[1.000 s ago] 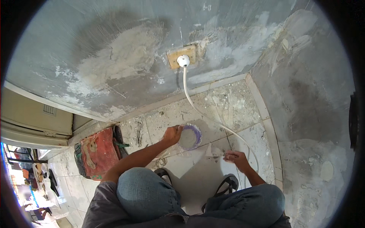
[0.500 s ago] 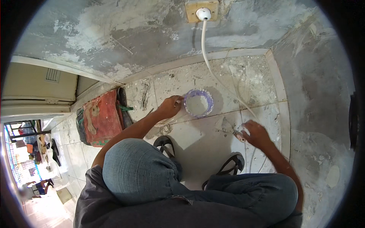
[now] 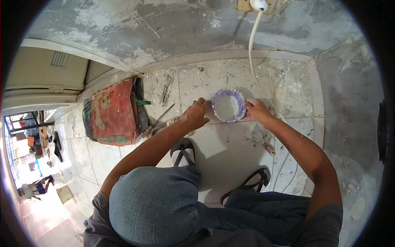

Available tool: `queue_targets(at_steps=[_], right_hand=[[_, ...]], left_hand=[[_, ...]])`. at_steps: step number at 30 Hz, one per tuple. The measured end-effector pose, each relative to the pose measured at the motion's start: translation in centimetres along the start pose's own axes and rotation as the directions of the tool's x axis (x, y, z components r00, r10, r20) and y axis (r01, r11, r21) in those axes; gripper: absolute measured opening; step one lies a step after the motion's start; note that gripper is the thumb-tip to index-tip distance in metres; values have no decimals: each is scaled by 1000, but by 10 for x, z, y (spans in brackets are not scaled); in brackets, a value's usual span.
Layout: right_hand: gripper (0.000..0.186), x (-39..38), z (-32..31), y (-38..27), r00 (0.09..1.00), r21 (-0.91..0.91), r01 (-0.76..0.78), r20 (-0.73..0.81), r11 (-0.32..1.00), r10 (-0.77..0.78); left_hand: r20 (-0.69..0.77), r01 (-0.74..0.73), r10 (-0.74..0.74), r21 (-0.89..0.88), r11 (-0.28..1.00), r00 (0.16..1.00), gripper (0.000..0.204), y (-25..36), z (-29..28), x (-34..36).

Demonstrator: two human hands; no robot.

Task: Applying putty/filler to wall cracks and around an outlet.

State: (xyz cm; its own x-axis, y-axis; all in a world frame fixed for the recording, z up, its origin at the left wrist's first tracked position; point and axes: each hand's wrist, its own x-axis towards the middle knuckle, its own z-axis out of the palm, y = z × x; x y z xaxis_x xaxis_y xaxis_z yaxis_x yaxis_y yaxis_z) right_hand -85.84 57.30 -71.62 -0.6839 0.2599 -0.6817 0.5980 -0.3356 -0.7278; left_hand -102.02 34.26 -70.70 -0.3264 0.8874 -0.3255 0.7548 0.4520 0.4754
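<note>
My right hand (image 3: 257,111) grips the right rim of a purple plastic bowl (image 3: 218,94) with pale paste on its inside. My left hand (image 3: 196,113) is just left of the bowl, fingers apart and slightly bent, with nothing visibly held. Below the bowl, a scraper (image 3: 259,140) with a wooden handle lies on the tiles near my right forearm. A long thin tool (image 3: 162,117) lies left of my left hand.
A red cloth bag (image 3: 111,115) lies at the left. A white cable (image 3: 253,49) runs from a wall socket across the tiles. Patched grey walls (image 3: 345,123) border the corner. At far left are an open doorway with clutter and another person (image 3: 35,187).
My right hand has let go of the scraper and moved up to grip the bowl. My left hand shifted slightly, staying beside the bowl. The view has shifted, bringing the floor higher in frame.
</note>
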Motion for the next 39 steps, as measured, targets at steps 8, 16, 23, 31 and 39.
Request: queue_targets(at_steps=[8, 16, 23, 31, 39], right_hand=[[22, -12, -25, 5, 999, -75, -6, -47, 997, 3], [24, -28, -37, 3, 991, -91, 22, -130, 996, -33], [28, -32, -51, 12, 997, -100, 35, -61, 994, -41], [39, -67, -48, -41, 995, -473, -89, 2, 877, 102], [34, -79, -91, -123, 904, -808, 325, 113, 492, -412]], left_hand=[[-139, -114, 118, 37, 993, 983, 29, -28, 0, -24], [-202, 276, -307, -167, 947, 930, 17, -74, -24, -83], [-157, 488, -570, -367, 792, 807, 16, -79, -17, -164], [-194, 656, -722, -313, 687, 664, 19, -85, 17, -242], [25, 633, -634, -94, 768, 773, 17, -196, 40, -323]])
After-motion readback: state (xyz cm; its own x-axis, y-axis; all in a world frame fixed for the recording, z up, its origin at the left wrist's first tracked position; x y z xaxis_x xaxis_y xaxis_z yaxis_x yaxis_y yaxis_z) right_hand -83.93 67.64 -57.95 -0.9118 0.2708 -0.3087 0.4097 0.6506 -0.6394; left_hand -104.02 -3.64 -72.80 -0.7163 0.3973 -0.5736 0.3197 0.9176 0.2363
